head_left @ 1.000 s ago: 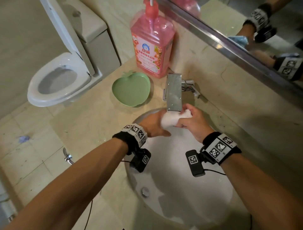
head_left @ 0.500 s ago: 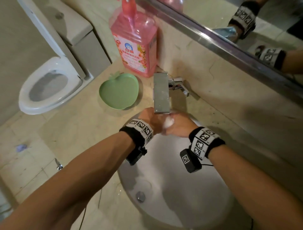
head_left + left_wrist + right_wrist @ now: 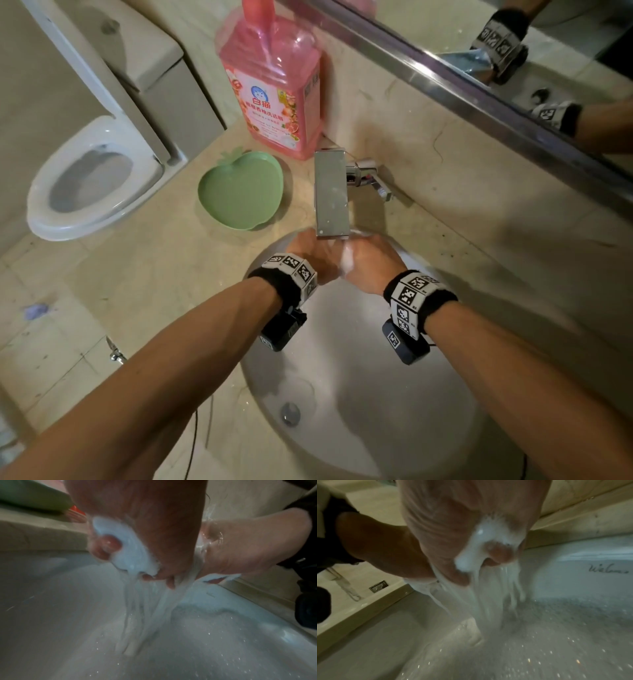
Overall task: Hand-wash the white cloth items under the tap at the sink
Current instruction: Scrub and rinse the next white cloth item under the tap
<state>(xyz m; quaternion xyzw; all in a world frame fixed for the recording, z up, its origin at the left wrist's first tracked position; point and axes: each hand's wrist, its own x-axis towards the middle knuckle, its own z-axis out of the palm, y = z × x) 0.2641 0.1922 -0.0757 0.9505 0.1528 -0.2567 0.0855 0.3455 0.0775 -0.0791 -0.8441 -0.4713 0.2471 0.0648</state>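
Note:
A wet white cloth (image 3: 346, 260) is bunched between both hands right under the flat chrome tap (image 3: 331, 194), above the white sink (image 3: 404, 421). My left hand (image 3: 317, 255) grips one side of it; in the left wrist view my left hand (image 3: 137, 545) has curled fingers pressed into the cloth (image 3: 132, 553). My right hand (image 3: 368, 263) grips the other side, seen in the right wrist view as my right hand (image 3: 471, 540) clenched on the cloth (image 3: 481, 545). Water streams down from the cloth into the basin in both wrist views.
A pink detergent bottle (image 3: 274, 85) stands behind the tap on the beige counter (image 3: 154, 267), with a green apple-shaped dish (image 3: 241, 190) beside it. A toilet (image 3: 89, 185) is at the left. A mirror (image 3: 513, 51) runs along the back wall. The drain (image 3: 290, 413) sits in the basin's near part.
Both hands have closed together under the tap, squeezing the cloth into a small wad; less of it shows than a second ago. The head view has shifted.

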